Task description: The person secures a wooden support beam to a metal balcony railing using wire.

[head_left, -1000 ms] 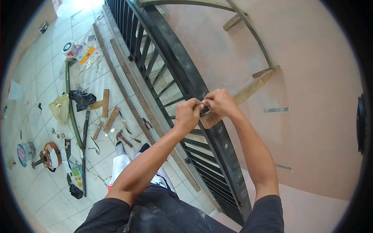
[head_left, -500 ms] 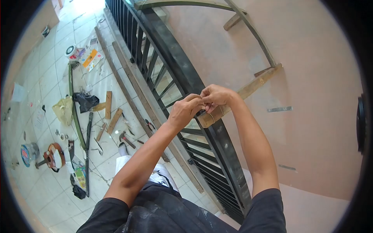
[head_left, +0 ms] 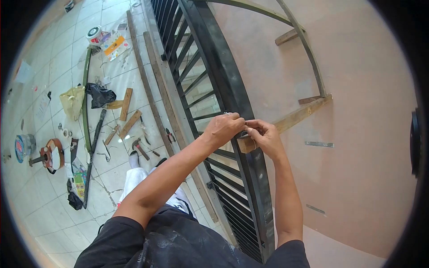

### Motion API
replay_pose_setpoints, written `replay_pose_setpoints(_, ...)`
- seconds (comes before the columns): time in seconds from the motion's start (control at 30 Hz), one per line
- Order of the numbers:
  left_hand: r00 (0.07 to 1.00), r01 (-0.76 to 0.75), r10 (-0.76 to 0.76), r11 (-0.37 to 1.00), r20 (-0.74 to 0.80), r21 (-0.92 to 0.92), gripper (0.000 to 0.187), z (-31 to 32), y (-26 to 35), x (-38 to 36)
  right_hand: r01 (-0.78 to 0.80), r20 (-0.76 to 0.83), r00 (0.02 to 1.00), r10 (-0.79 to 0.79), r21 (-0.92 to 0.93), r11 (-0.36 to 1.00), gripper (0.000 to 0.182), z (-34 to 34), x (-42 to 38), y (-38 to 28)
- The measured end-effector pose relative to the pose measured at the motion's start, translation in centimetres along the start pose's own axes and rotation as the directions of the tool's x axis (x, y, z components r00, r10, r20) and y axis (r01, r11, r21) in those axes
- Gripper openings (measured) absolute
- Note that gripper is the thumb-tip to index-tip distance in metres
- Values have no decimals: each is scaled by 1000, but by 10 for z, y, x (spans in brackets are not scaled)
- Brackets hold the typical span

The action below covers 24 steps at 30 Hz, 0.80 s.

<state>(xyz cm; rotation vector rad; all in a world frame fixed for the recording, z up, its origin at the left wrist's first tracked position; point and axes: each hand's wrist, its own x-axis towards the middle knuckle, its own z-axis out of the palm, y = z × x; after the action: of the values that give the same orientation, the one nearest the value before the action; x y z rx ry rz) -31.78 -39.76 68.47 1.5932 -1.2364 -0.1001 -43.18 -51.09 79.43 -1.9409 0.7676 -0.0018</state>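
My left hand [head_left: 223, 128] is closed at the top of the black metal railing [head_left: 222, 67], its fingertips pinched close to those of my right hand [head_left: 264, 137]. Between them they grip a thin wire [head_left: 255, 144], which loops around the end of a wooden beam [head_left: 304, 113]. Most of the wire is hidden by my fingers. The beam's near end rests at the railing's top rail, and its far end reaches the wall.
A curved wooden frame [head_left: 313, 58] leans against the pinkish wall [head_left: 357, 178]. On the tiled floor lie a hammer [head_left: 140, 148], pliers [head_left: 170, 136], long planks [head_left: 145, 76], a black bag [head_left: 100, 95], a yellowish bag [head_left: 72, 102], a ukulele-like instrument [head_left: 52, 155] and a tub [head_left: 94, 34].
The view has shifted and turned slightly. My right hand has come down beside the beam's end, with its fingers now lower, while my left hand stays close to it at the wire.
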Motion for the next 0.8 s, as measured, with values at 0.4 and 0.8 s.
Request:
replay_pose_setpoints(0.4, 987, -144, 134, 982, 85, 126, 20, -1, -5, -17, 90, -215, 971, -108, -90, 992, 18, 22, -5, 13)
replay_pose_setpoints(0.8, 991, 2, -5, 1000, 132, 22, 19, 27, 0, -39, 43, -191, 980, -49, -34, 998, 9, 22, 0, 6)
